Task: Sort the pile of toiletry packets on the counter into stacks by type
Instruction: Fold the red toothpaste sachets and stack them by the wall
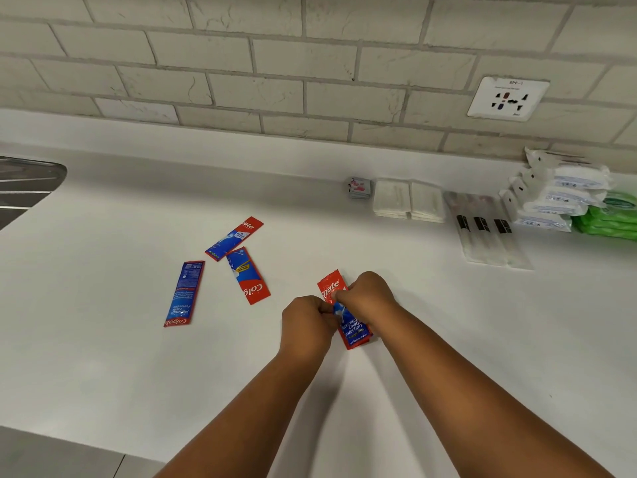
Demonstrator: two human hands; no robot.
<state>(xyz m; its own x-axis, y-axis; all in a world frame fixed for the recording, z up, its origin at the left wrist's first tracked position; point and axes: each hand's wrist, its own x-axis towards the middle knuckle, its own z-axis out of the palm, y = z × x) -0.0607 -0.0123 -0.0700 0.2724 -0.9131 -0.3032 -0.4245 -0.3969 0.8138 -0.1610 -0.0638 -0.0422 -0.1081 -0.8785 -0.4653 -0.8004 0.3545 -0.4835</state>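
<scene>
Both hands, left hand [307, 317] and right hand [367, 298], pinch toothpaste packets [346, 313] on the counter [103, 357]; three loose packets [238, 267] lie left.

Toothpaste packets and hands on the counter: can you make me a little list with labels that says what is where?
left hand: left hand pinches the toothpaste stack from its left side
right hand: right hand grips the same stack from the right
loose packets: three toothpaste packets lie flat to the left: far packet, middle packet, near packet
touching: far and middle packets meet at one end; near packet lies apart
sorted piles by the wall: white sachets, clear long packs, white pouches, green packs
surface: white counter
</scene>
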